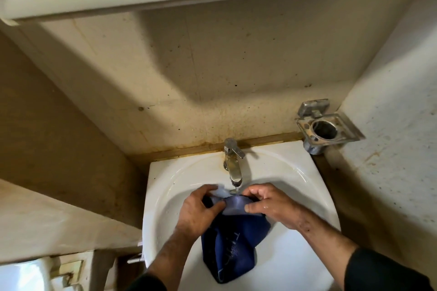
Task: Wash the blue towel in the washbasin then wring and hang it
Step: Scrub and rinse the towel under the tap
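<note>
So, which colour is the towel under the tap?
Dark blue towel, paler where stretched under the tap; faint pale lettering. Head view.

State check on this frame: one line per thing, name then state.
blue towel: wet, bunched, top edge under the tap, rest draped down into the basin
tap: running, thin stream onto the towel
washbasin: white, wet, holds the towel
left hand: grips the towel's top left
right hand: wet, pinches the towel's top right
metal holder: wall-mounted, ring holds nothing
</note>
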